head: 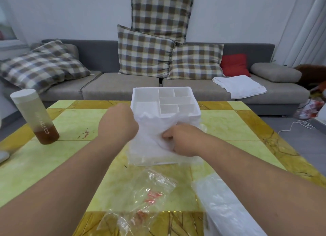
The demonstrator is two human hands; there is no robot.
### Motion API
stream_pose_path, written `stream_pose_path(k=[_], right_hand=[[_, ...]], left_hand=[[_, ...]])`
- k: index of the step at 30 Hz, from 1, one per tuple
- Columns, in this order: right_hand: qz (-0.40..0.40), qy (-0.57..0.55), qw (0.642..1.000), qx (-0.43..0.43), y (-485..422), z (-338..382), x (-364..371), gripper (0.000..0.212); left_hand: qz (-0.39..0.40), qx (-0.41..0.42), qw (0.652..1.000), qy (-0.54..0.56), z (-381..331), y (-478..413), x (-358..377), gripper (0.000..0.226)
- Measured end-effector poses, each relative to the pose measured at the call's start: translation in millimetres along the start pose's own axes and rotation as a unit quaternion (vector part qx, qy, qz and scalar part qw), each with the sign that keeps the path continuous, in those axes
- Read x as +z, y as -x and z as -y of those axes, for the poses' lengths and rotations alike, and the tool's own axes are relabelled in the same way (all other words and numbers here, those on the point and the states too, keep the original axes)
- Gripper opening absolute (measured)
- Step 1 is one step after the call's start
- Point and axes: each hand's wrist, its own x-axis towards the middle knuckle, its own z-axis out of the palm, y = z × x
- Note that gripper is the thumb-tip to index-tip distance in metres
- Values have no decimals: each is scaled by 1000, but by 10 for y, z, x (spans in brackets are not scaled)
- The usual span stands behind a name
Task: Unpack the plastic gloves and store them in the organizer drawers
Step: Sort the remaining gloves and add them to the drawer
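A white organizer (176, 99) with several open compartments on top stands in the middle of the yellow table (70, 123). A wad of thin, translucent plastic gloves (151, 144) lies bunched against its front face. My left hand (118, 124) grips the wad's left upper edge, its fingers hidden behind the fist. My right hand (180, 140) pinches the gloves at their right side with curled fingers. An empty clear bag with red print (142, 197) lies nearer to me. A second stack of plastic gloves (222, 205) lies at the near right.
A tall bottle (35, 116) with brown liquid at its bottom stands at the table's left. Behind the table runs a grey sofa (121, 87) with checked cushions and a white towel (240, 86). A white cable (299, 124) lies on the floor at the right.
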Motion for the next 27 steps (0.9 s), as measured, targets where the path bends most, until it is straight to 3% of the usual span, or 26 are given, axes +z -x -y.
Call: stream_pose_path(k=[2,3,5,7,11,16,21,23,27], right_hand=[[16,20,1000,-5,-40,6,3,20],[16,24,1000,-4,-45,4,3,19],[20,27,999,-6,-32,4,-6,22],[25,42,999,-5,-27,5,-11,21],[49,77,996,18,-53,-35,14,57],[3,25,1000,-5,-38,-86,38,42],[16,17,1000,-11,6,-80,-2,37],[31,30,999,-10,4,-68,-20,35],[62,79,995,6,-87,-22,6,26]], left_hand=[[-114,134,984,0,-76,213,-73,12],[-124,215,969,12,-118,327,-68,9],[-45,324,944,-38,-174,446,68,13],[28,316,940,-124,-136,396,269,20],[70,286,939,-179,-110,216,455,31],[141,229,943,-194,-190,187,481,5],[189,188,950,-164,-191,160,458,40],[186,184,947,-187,-231,211,391,39],[66,247,935,-244,-373,420,225,26]])
